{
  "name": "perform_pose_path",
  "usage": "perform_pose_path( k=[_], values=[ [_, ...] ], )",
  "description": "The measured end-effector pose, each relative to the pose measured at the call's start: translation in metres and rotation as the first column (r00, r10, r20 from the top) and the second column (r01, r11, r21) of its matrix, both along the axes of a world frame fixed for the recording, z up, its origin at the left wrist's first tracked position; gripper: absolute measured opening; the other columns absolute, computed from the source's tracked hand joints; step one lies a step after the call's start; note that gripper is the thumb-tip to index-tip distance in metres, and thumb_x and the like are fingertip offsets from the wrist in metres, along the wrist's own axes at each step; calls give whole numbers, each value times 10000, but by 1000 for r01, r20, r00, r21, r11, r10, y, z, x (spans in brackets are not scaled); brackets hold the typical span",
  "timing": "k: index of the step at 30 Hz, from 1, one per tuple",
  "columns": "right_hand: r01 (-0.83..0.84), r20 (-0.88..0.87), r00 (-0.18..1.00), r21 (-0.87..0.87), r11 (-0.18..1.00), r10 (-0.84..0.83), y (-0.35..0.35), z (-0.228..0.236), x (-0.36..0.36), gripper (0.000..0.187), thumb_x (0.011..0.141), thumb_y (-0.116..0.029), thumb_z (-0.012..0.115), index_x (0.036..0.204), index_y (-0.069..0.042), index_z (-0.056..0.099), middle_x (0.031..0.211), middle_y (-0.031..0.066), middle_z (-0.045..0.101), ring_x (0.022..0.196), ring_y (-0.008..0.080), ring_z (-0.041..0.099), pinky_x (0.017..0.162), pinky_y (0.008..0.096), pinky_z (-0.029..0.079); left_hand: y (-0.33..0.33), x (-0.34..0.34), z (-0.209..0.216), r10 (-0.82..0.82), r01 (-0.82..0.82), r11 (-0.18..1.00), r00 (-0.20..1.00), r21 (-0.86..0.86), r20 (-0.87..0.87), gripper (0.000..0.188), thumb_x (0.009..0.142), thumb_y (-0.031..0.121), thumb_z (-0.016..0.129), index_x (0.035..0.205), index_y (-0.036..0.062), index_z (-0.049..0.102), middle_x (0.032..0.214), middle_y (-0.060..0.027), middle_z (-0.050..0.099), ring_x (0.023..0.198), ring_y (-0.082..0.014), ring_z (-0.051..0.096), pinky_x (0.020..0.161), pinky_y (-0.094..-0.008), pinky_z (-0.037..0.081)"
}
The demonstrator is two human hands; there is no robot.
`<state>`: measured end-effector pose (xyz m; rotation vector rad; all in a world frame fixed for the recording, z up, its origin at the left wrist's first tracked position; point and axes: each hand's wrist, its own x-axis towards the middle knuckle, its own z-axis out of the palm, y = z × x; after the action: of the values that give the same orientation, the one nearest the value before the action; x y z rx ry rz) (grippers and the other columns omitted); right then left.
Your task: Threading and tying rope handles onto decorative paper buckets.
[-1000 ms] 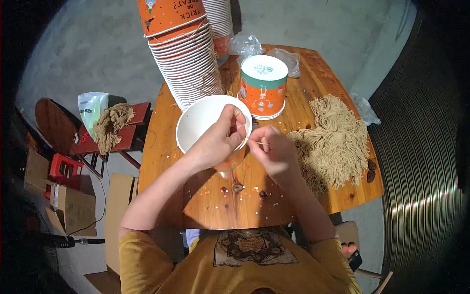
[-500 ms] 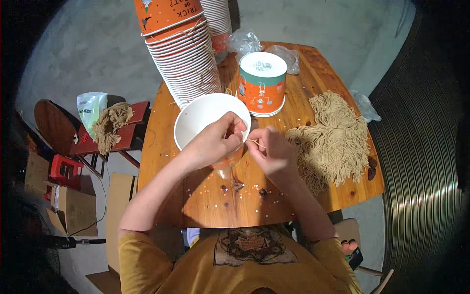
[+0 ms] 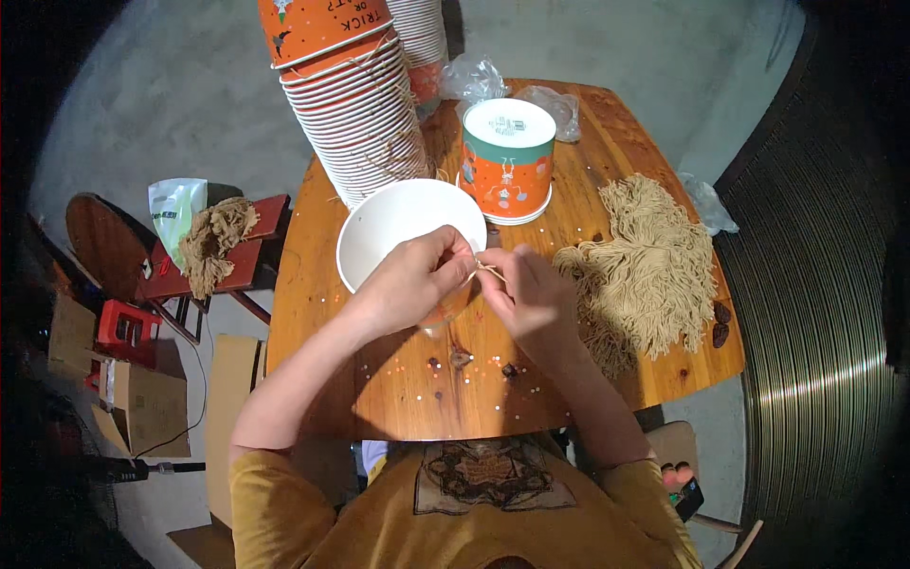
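Observation:
A white-lined paper bucket with an orange outside lies tilted on the table, its open mouth facing up toward me. At its right rim my left hand pinches a thin beige cord between thumb and fingers. My right hand grips the same cord just right of the rim, its fingertips almost touching the left ones. The fingers partly hide where the cord meets the rim. To the right lies a big heap of beige cords.
A tall leaning stack of paper buckets stands behind the left side. An upturned orange and green bucket sits behind my hands. Crumpled see-through plastic bags lie at the back. Small paper dots dot the wooden table.
Both hands have shifted slightly at the rim, and the fingertips have come closer together on the cord. The bucket has barely moved.

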<state>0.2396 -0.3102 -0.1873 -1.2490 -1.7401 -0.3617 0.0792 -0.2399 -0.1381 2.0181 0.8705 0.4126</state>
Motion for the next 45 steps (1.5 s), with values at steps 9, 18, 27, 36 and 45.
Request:
perform_pose_path(
  k=[9,18,27,36,45],
  values=[
    [-14,-6,1000,71,997,14,4,-5,-1,256,680,35,661,867,-63,515,706,75,540,585,251,571,492,342,453,0,2,-2,-11,11,1000,1000,-13,14,174,933,186,499,903,15,515,740,-54,515,687,-149,488,626,-289,411],
    [45,-7,999,-6,999,-46,1,-5,1,211,677,-25,643,802,-73,479,642,67,480,577,244,565,496,351,467,-7,5,2,1,1,984,1000,179,-13,166,913,153,478,895,-12,483,833,-204,557,811,-361,540,726,-412,421],
    [-6,-15,1000,-13,1000,6,-1,-4,1,198,717,-59,668,822,-76,501,660,72,517,591,245,581,512,350,473,-5,2,-2,-14,9,953,1000,302,13,148,933,149,489,905,6,466,768,-131,507,691,-224,492,639,-344,422],
    [-72,-188,981,-118,990,49,-8,-5,3,193,724,-39,668,836,-71,515,706,75,559,623,254,604,521,346,483,-5,3,-5,-69,54,933,997,356,28,134,917,126,513,952,-2,492,828,-135,527,745,-217,555,657,-337,453],
    [-85,-192,979,-118,989,61,-13,1,1,171,745,-41,663,856,-64,535,723,63,578,618,220,614,528,330,494,-7,6,0,-55,31,948,996,318,64,124,860,118,541,846,-5,547,790,-178,558,800,-337,539,727,-402,430]
  ],
)
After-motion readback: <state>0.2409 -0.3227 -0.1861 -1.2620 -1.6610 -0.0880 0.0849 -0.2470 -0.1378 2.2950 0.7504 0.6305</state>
